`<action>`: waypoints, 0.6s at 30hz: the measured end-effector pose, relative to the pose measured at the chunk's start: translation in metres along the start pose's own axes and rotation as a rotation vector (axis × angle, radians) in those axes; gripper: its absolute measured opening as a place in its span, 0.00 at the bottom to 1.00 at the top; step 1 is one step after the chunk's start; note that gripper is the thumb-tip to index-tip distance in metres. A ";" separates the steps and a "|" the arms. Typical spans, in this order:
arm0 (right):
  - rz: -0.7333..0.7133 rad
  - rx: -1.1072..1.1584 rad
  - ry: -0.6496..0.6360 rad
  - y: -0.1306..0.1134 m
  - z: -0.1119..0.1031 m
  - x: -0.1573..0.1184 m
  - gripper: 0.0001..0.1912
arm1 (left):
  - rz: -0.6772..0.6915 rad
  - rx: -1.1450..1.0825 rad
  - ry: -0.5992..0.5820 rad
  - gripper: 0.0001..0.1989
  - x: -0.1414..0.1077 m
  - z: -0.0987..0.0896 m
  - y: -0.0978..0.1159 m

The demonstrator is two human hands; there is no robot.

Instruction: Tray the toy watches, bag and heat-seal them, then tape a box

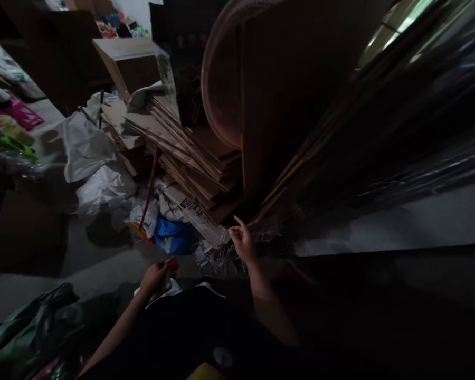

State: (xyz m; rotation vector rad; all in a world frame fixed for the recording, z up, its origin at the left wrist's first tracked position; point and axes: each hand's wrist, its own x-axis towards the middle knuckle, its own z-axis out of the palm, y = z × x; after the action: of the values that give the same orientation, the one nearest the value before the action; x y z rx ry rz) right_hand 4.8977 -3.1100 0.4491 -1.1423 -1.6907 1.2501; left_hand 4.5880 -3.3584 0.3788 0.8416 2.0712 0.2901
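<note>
Left hand (154,278) holds something red (171,263), right hand (243,241) just beside flattened cardboard (193,163).

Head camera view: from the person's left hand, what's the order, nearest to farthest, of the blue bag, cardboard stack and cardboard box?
1. Blue bag, on the floor just ahead of the left hand, which holds a red object.
2. Cardboard stack, behind the bag, slightly right.
3. Cardboard box, farthest, behind the stack.
</note>
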 end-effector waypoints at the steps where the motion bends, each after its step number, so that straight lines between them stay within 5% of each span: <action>1: -0.006 -0.028 -0.034 -0.001 0.012 0.005 0.40 | -0.013 -0.010 0.013 0.23 0.003 -0.005 -0.008; 6: 0.035 -0.291 -0.009 -0.001 0.086 0.040 0.52 | -0.008 -0.058 0.055 0.23 0.018 -0.046 -0.062; 12: 0.347 -0.664 0.275 -0.009 0.173 0.084 0.45 | -0.026 -0.112 0.100 0.22 0.024 -0.128 -0.175; 15: 0.485 -0.798 0.458 -0.017 0.194 0.096 0.36 | -0.099 -0.101 0.157 0.24 0.022 -0.174 -0.238; 18: 0.510 -0.841 0.484 -0.024 0.199 0.101 0.28 | -0.172 -0.163 0.210 0.26 0.016 -0.214 -0.292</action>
State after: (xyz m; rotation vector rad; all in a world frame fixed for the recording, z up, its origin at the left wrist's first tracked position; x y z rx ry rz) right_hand 4.6769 -3.0811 0.4255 -2.2662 -1.6038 0.3948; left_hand 4.2783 -3.5452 0.3574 0.5504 2.2623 0.4631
